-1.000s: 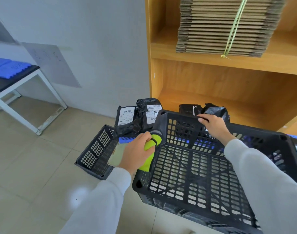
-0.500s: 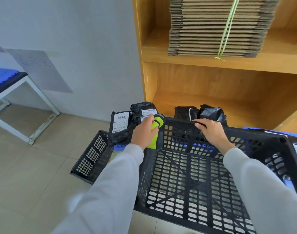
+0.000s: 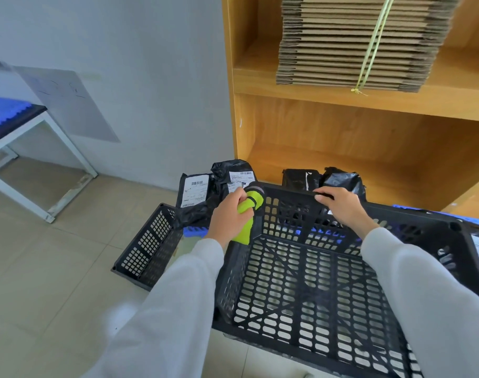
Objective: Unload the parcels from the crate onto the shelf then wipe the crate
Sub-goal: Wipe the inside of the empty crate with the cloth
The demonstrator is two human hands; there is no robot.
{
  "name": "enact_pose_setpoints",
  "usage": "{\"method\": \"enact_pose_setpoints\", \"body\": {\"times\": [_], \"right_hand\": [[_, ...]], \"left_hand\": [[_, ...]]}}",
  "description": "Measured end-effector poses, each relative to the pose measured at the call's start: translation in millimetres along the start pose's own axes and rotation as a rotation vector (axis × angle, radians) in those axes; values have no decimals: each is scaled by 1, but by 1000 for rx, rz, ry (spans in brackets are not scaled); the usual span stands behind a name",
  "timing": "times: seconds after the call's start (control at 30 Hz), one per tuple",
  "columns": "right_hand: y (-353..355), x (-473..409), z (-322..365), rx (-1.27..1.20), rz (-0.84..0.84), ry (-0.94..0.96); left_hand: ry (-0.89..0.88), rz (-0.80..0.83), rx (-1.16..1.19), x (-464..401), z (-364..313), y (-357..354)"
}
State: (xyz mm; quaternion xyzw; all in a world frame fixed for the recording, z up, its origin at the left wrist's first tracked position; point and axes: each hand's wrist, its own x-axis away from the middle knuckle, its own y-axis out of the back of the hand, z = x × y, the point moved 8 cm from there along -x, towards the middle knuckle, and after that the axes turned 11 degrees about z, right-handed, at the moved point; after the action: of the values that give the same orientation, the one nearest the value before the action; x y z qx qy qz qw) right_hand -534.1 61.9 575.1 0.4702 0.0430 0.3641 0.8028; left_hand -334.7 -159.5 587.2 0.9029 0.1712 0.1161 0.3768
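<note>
Saw left hand (image 3: 228, 218) gripping green cloth (image 3: 245, 229) at crate (image 3: 301, 282) corner; right hand (image 3: 342, 205) clamped on far rim. Parcel labels (image 3: 194, 192) beyond left hand: barcodes, text unreadable.

Two black crates: one (image 3: 328, 282) in front, one (image 3: 148, 252) on the floor to its left. Four black parcels: one (image 3: 193, 197) with a white label, a second (image 3: 234, 173) labelled beside it, and two (image 3: 301, 179) (image 3: 342, 180) on the low shelf. One yellow-green cloth (image 3: 245, 225). One tied stack of flat cardboard (image 3: 355, 42). Two hands, left (image 3: 228, 216) and right (image 3: 340, 204).
</note>
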Motion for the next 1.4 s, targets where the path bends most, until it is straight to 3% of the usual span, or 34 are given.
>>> {"method": "enact_pose_setpoints", "body": {"times": [0.53,0.7,0.93,1.4], "right_hand": [[0,8,2,-61,14,-6],[0,7,2,-33,6,9],[-2,7,2,-23,-1,2],[-1,4,1,-66,-11,-7]], "left_hand": [[58,-14,149,153,28,-10],[8,-24,70,166,33,-13],[-18,9,-56,129,25,-11],[-23,-9,-34,-3,-3,-1]]}}
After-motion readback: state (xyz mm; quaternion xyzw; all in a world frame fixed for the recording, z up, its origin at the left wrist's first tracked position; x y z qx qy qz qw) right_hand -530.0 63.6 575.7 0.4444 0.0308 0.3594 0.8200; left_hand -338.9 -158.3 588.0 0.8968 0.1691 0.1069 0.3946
